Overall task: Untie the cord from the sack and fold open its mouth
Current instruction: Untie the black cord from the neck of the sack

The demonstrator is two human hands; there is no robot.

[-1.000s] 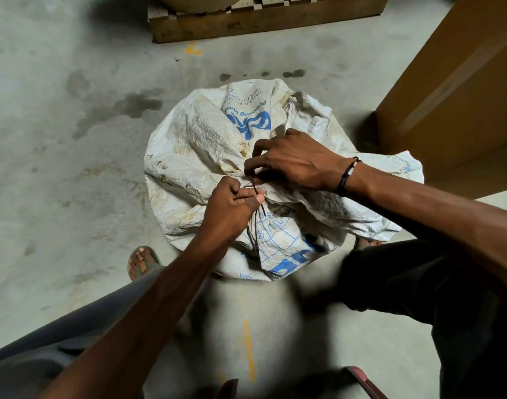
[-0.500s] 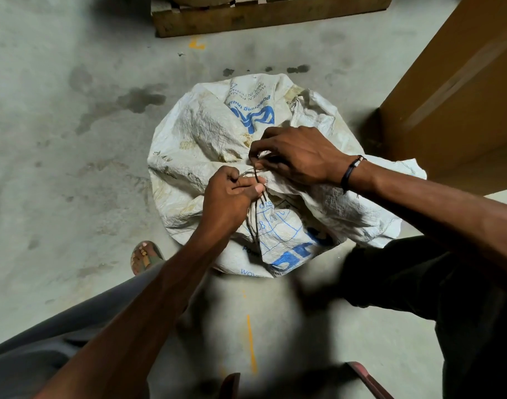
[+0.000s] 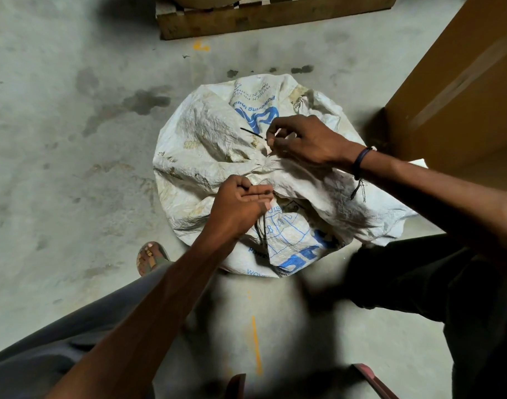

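One white sack point(image 3: 217, 145) is stood on the floor point(image 3: 59, 168), hemmed at 2 o'clock by one box point(image 3: 459, 90); bare floor lies at 9 o'clock. One cord point(image 3: 253, 133) is pinched by the right hand point(image 3: 304, 141); the left hand point(image 3: 240, 205) is closed on gathered cloth.

Left hand point(image 3: 240, 207) fisted, knuckles up, forearm reaching from seven o'clock — right hand point(image 3: 304, 141) pinching, fingertips toward nine o'clock.

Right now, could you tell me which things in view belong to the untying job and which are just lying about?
Job: sack, black cord, right hand, left hand.

Lying about: wooden pallet, cardboard box.
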